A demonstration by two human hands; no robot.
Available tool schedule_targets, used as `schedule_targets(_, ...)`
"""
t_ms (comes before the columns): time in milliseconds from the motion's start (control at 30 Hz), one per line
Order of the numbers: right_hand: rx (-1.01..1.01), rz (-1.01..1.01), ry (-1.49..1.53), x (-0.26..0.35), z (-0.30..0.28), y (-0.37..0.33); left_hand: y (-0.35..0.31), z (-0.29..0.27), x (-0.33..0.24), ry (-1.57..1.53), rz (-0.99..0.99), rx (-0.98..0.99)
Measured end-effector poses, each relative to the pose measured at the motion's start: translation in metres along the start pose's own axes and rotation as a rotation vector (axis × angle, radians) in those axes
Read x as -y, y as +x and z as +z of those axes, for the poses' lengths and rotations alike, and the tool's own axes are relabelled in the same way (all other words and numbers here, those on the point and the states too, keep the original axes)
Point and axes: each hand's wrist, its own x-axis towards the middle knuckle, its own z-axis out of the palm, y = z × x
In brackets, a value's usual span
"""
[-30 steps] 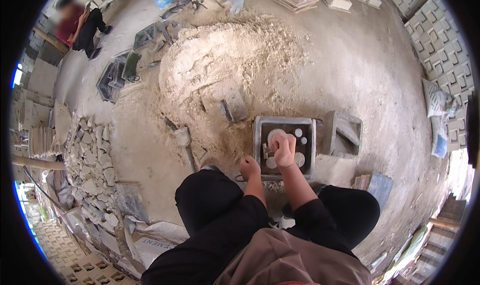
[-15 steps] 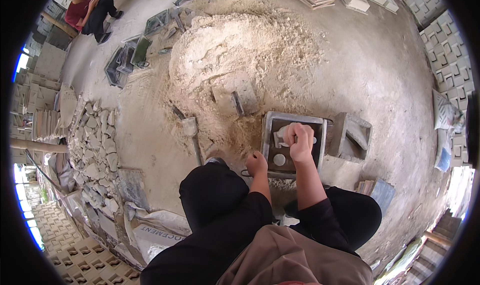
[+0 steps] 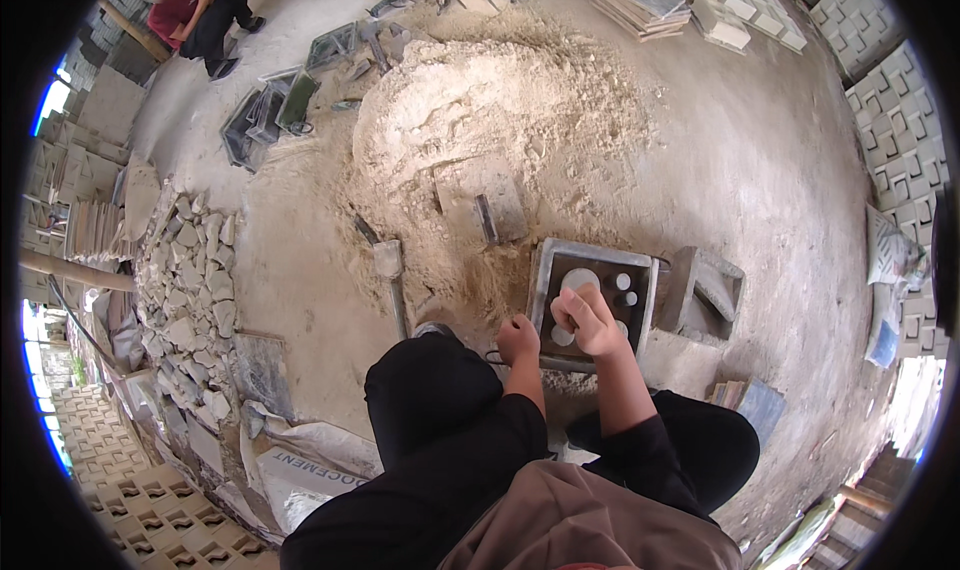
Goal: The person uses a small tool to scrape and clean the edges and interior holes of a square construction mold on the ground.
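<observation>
A rectangular metal-rimmed mould (image 3: 541,280) stands on the ground in front of me, its inside dark brown. Pale round discs of different sizes, among them a large disc (image 3: 580,278) and a small one (image 3: 623,281), show inside it. Over the near half of the mould is my right hand (image 3: 592,322), fingers curled closed; whatever they may grip is hidden. My left hand (image 3: 518,341) is closed in a fist at the mould's near left corner, close to a thin metal loop (image 3: 493,357). I cannot see what that fist holds, if anything.
Beyond the mould lies a heap of pale powder (image 3: 450,110) with a handled float (image 3: 487,218) on it. A hammer-like tool (image 3: 388,262) rests left, a block-shaped frame (image 3: 705,295) right. Broken pieces (image 3: 190,300) pile up farther left. A person (image 3: 205,15) sits at far left.
My right hand has moved nearer to me over the mould, uncovering the large disc and small discs on the far side. My left hand stays by the corner. The whole view has shifted slightly.
</observation>
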Motion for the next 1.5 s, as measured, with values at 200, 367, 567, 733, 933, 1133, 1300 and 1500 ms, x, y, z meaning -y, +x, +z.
schedule_targets(200, -0.171, 0.052, 0.07, -0.03, -0.003, 0.007, -0.003, 0.005, -0.006, 0.036, -0.046, 0.051)
schedule_targets(367, -0.384, 0.002, 0.041, -0.031, 0.002, 0.01, 0.004, 0.005, -0.004, 0.02, 0.002, 0.032)
schedule_targets(567, -0.476, -0.027, 0.063, -0.026, 0.01, 0.005, -0.006, -0.003, -0.007, 0.028, -0.037, 0.074)
schedule_targets(733, -0.501, -0.036, 0.148, -0.04, 0.011, 0.005, -0.003, 0.001, -0.004, 0.036, -0.008, 0.05)
schedule_targets(933, -0.493, -0.059, 0.164, 0.005, 0.011, 0.008, 0.001, -0.002, 0.007, 0.025, -0.021, 0.026)
schedule_targets(1133, -0.47, -0.075, 0.143, -0.04, -0.006, 0.006, -0.003, 0.008, -0.004, 0.024, -0.037, 0.076)
schedule_targets(1300, -0.53, -0.137, 0.238, 0.004, 0.007, 0.006, 0.001, -0.001, 0.001, 0.024, -0.031, 0.055)
schedule_targets(1500, -0.566, -0.128, 0.151, -0.024, 0.005, 0.008, -0.001, 0.005, -0.004, 0.014, -0.011, 0.068)
